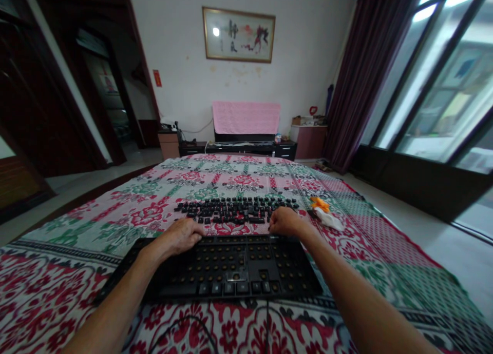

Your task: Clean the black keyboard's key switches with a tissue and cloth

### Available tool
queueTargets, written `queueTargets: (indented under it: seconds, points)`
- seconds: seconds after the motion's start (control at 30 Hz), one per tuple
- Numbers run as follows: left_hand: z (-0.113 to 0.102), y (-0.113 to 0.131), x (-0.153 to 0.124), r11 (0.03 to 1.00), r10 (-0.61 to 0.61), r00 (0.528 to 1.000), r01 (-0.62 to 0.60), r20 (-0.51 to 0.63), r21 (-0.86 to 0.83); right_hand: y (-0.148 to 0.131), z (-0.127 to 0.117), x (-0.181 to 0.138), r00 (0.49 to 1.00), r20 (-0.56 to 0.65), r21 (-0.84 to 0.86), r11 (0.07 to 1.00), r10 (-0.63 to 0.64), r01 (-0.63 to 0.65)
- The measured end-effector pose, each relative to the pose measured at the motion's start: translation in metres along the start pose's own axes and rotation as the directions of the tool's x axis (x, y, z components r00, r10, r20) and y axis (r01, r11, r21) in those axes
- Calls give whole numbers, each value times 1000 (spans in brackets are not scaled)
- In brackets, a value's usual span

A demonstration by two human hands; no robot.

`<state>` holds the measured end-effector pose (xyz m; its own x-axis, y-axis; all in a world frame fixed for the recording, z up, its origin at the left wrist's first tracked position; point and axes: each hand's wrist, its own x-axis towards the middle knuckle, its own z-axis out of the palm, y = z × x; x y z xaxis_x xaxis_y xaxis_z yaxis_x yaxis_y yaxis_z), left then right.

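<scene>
A black keyboard base [231, 267] with most keycaps off lies on a floral cloth in front of me. Beyond it, loose black keycaps [234, 210] are laid out in rows on the cloth. My left hand [183, 236] rests at the base's far left edge, fingers curled down near the keycaps. At the base's far right corner my right hand [285, 221] is closed, fingers bent under among the keycaps. What either hand grips is hidden.
The floral cloth [115, 215] covers a large table. An orange item [319, 204] and a white cloth [329, 219] lie right of the keycaps. The keyboard cable [185, 326] loops toward me. A TV stand with a pink cover [246, 117] stands at the far wall.
</scene>
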<state>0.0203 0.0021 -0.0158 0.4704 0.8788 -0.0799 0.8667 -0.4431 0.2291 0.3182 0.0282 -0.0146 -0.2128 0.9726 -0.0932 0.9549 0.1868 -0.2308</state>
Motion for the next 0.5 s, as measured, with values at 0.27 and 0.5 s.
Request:
queueTargets:
  seconds: [0.27,0.5]
  points:
    - [-1,0,1,1000,-17,1000,17,11,15,0,-7,-16,980,-159,106,985,-121,139]
    - [1,-2,1,1000,-6,1000,6,5,15,-10,-5,-38,919,-5,400,841,-394,363]
